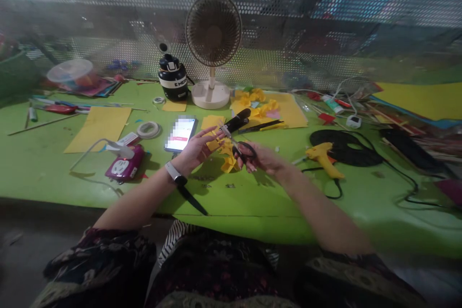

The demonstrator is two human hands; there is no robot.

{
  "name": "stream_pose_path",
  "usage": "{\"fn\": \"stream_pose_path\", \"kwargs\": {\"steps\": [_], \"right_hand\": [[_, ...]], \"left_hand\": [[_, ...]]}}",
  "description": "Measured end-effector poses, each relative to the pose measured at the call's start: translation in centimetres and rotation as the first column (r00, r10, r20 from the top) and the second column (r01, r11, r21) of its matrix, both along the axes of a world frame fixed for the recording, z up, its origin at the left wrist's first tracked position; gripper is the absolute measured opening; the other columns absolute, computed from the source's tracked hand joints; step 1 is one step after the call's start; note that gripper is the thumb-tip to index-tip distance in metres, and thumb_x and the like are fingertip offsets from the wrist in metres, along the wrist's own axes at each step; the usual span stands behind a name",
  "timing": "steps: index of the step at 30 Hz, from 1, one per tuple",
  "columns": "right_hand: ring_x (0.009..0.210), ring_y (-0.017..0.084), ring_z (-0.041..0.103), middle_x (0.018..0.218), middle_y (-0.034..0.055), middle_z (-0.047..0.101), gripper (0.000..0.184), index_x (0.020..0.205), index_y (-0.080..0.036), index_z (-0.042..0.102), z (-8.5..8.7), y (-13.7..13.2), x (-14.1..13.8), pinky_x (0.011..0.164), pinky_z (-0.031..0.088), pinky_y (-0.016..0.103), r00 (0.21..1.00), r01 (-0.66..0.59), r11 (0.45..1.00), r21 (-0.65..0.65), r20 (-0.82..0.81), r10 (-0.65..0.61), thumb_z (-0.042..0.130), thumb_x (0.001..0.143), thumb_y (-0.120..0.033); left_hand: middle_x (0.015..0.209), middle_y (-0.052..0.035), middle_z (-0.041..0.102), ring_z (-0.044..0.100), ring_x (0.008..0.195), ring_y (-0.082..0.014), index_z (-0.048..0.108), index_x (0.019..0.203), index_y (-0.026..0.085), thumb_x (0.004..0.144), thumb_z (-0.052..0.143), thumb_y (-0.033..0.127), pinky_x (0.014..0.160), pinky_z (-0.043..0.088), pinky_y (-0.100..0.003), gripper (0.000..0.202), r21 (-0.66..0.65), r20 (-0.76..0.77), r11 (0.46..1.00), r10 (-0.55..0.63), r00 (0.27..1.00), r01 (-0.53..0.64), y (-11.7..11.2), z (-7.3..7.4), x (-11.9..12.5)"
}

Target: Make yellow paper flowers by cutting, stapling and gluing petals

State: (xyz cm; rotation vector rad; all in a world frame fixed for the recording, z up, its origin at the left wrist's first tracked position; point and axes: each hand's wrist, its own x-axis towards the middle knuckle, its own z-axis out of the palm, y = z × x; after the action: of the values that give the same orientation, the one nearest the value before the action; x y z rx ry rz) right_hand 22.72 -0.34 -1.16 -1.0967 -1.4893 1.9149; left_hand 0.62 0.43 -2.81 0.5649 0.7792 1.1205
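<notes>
Two hands over the middle of the bench (pixel 249 202) here, so grip first. Our right hand (pixel 265 158) has its fingers wrapped round the handles of the black-handled scissors (pixel 237 148). Our left hand (pixel 195 150) is held out with the fingers loosely spread; there's some yellow at the fingertips, but we honestly can't tell if it's pinched or just behind them.

The relation we'd watch: the scissors' long axis slants from the handles on the right, away and leftward to the far edge, so the blade end sits right by our left fingertips. Yellow paper cutouts (pixel 229 162) lie just below the scissors, and the right hand looks nearer to them.

Farther out, what looks like a black stapler (pixel 236 121) is just past the blades. Paper flowers (pixel 257 95) sit on a yellow sheet (pixel 298 110) toward the far edge, desk fan (pixel 212 33) to its left. Phone (pixel 181 134) is left of the scissors, hot glue gun (pixel 323 156) off right, purple power strip (pixel 124 166) toward the front-left corner.
</notes>
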Motion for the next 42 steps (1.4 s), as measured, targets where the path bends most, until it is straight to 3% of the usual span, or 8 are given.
{"fn": "stream_pose_path", "kwargs": {"steps": [7,13,22,27,32,36,38,42], "right_hand": [[0.044,0.007,0.049,0.074,0.0043,0.071,0.047,0.079,-0.017,0.061,1.5,2.6,3.8,0.043,0.046,0.022,0.838,0.354,0.852,0.385,0.275,-0.472,0.083,0.069,-0.058],[0.065,0.017,0.061,0.077,0.0055,0.071,0.044,0.075,-0.019,0.065,0.7,4.4,7.6,0.054,0.039,0.027,0.419,0.139,0.695,0.706,0.593,-0.687,0.077,0.071,-0.061],[0.070,0.021,0.063,0.084,0.0073,0.074,0.034,0.080,-0.021,0.074,0.5,4.6,7.8,0.052,0.031,0.028,0.129,-0.102,0.787,0.608,0.793,-0.596,0.072,0.078,-0.055],[0.065,0.020,0.063,0.072,0.0062,0.072,0.034,0.075,-0.021,0.073,0.2,4.6,7.2,0.053,0.032,0.028,0.118,-0.083,0.840,0.537,0.842,-0.527,0.070,0.081,-0.053],[0.077,0.021,0.066,0.086,0.0071,0.076,0.023,0.089,-0.020,0.075,0.4,4.3,6.9,0.056,0.034,0.028,0.166,-0.081,0.823,0.562,0.822,-0.545,0.071,0.083,-0.043],[0.081,0.021,0.066,0.096,0.0073,0.075,0.019,0.093,-0.020,0.073,1.3,3.3,5.8,0.058,0.036,0.028,0.245,-0.140,0.769,0.623,0.775,-0.583,0.064,0.087,-0.035],[0.081,0.020,0.065,0.099,0.0067,0.074,0.016,0.092,-0.020,0.071,1.4,2.8,5.1,0.058,0.037,0.027,0.313,-0.222,0.766,0.603,0.789,-0.530,0.066,0.084,-0.033],[0.078,0.020,0.063,0.100,0.0073,0.073,0.015,0.093,-0.020,0.069,0.9,2.4,4.3,0.057,0.035,0.028,0.284,-0.316,0.796,0.517,0.852,-0.440,0.068,0.081,-0.027]], "left_hand": [[0.104,-0.0126,0.077,0.073,0.088,-0.0180,0.069,0.110,0.012,0.085,0.070,0.016,0.081,0.058,-0.033,0.025,0.128,-0.243,0.992,0.039,0.969,-0.008,0.0,-0.1,-0.2],[0.100,-0.0090,0.078,0.067,0.077,-0.0146,0.069,0.112,0.017,0.083,0.073,0.031,0.063,0.048,-0.024,0.032,0.354,-0.559,0.930,0.129,0.819,0.095,0.0,-0.7,-0.4],[0.087,-0.0078,0.076,0.060,0.063,-0.0150,0.076,0.090,0.019,0.080,0.075,0.038,0.055,0.042,-0.025,0.022,0.411,-0.704,0.900,0.212,0.678,0.146,0.5,-0.6,-0.6],[0.089,-0.0077,0.076,0.067,0.080,-0.0205,0.080,0.091,0.021,0.080,0.076,0.043,0.073,0.052,-0.033,0.024,0.450,-0.690,0.880,0.234,0.685,0.153,0.7,-1.3,-0.8],[0.099,-0.0064,0.074,0.065,0.099,-0.0220,0.081,0.084,0.026,0.077,0.080,0.034,0.094,0.049,-0.038,0.011,0.588,-0.623,0.805,0.388,0.679,0.080,0.9,-1.2,-0.9],[0.085,-0.0037,0.069,0.062,0.084,-0.0179,0.081,0.081,0.026,0.073,0.083,0.032,0.077,0.051,-0.031,0.010,0.630,-0.563,0.776,0.472,0.678,-0.017,0.9,-0.6,-1.0],[0.080,-0.0034,0.069,0.062,0.073,-0.0153,0.080,0.084,0.023,0.074,0.082,0.037,0.064,0.050,-0.028,0.017,0.578,-0.552,0.816,0.418,0.721,-0.031,0.8,-0.5,-1.0],[0.075,-0.0047,0.072,0.068,0.062,-0.0145,0.076,0.085,0.016,0.070,0.084,0.046,0.049,0.043,-0.022,0.035,0.422,-0.506,0.906,0.273,0.819,-0.041,0.3,-0.2,-0.7]]}}
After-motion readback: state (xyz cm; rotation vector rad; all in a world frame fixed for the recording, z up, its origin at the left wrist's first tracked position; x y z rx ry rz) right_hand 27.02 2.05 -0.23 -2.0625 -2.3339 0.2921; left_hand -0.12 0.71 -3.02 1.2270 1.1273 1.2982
